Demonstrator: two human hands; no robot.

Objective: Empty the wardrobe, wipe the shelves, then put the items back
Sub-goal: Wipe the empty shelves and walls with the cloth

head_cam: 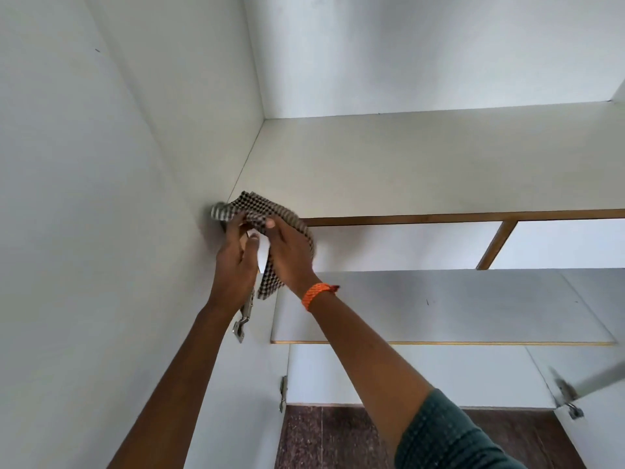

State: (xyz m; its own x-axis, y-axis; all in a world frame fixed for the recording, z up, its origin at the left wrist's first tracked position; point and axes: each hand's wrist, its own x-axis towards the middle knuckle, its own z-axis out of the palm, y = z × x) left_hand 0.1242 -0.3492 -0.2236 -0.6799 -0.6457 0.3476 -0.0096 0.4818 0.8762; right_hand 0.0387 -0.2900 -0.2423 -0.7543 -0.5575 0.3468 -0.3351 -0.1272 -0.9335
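A metal door hinge (244,314) sits on the white side panel (101,231) just below the upper shelf (406,164), partly hidden by the left forearm. At that shelf's front left corner, a checkered cloth (257,211) bunches between both hands: the left hand (236,255) and right hand (287,255) curl their fingers around it, its tail hanging between the wrists. An orange wristband (316,294) circles the right wrist.

The cloth (267,213) is a woven check, coarse and matt. Beneath it the shelf (422,164) is smooth matt white laminate — its front edge bare brown wood. Below the shelf, shiny metal hinges (244,316) — and a polished speckled stone floor (331,438).
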